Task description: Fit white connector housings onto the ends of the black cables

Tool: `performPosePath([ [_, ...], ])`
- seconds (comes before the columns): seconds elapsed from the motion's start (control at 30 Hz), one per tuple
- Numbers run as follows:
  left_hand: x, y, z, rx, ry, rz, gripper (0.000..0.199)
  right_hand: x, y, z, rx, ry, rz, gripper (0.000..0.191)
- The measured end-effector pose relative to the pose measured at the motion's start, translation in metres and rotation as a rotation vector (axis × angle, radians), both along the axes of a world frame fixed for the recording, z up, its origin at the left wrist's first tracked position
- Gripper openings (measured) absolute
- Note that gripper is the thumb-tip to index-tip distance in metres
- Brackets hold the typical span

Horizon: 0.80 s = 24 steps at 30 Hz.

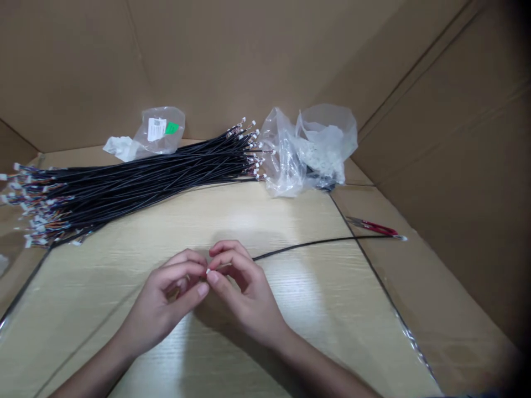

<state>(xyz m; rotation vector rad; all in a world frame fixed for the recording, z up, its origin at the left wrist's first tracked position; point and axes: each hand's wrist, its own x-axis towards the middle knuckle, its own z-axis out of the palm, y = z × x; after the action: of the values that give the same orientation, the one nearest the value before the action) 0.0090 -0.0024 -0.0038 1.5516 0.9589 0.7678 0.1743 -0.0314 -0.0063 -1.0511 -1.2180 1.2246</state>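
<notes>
Pinching: the right hand [251, 293] holds a small white connector [208, 271] between its thumb and index fingertips, with the other fingers curved loosely.
Left hand [160, 304]: thumb and index finger curl toward the connector, a narrow gap between their tips; whether they grip any wires, I cannot tell.
Black cable [307, 243]: 1 single length, emerging from behind the right hand's fingers and running to the right, away from them; its far end has a white tip.
Red-handled tool [375, 226]: well to the right of the fingers and a little beyond them, just beside the cable's far end, with slim metal blades.
Tabletop [327, 315]: under and around the fingers, pale, wood-like, with a soft sheen and hand shadows.
Cardboard walls [249, 66]: brown, creased and matte, rising beyond the fingers and to both sides.
Cable bundle [157, 171]: beyond the fingers and mostly to their left, many smooth black cables with thin coloured wires and white connectors at both ends.
Labelled bag [164, 132]: beyond the fingers, behind the bundle, clear crinkled plastic with 1 white label and 1 green patch.
Clear bags [282, 160]: beyond the fingers to the right, wrinkled and shiny, with whitish contents in the right part.
</notes>
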Motion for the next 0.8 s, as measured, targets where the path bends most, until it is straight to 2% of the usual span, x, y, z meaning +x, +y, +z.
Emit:
performPosePath([
  [0.2,0.0014,0.0000,-0.0010,-0.015,-0.035,0.020,0.017,-0.0007,0.0016,-0.0036,-0.088,0.112,0.046,0.012],
  [0.43,0.0026,0.0016,-0.0016,-0.020,-0.014,0.017,0.026,0.0015,0.0032,-0.0043,-0.172,0.162,0.082,0.013],
  [0.8,0.0001,0.0044,0.0016,-0.005,-0.009,-0.014,0.028,0.0003,-0.0013,-0.0022,-0.121,0.088,0.078,0.010],
])
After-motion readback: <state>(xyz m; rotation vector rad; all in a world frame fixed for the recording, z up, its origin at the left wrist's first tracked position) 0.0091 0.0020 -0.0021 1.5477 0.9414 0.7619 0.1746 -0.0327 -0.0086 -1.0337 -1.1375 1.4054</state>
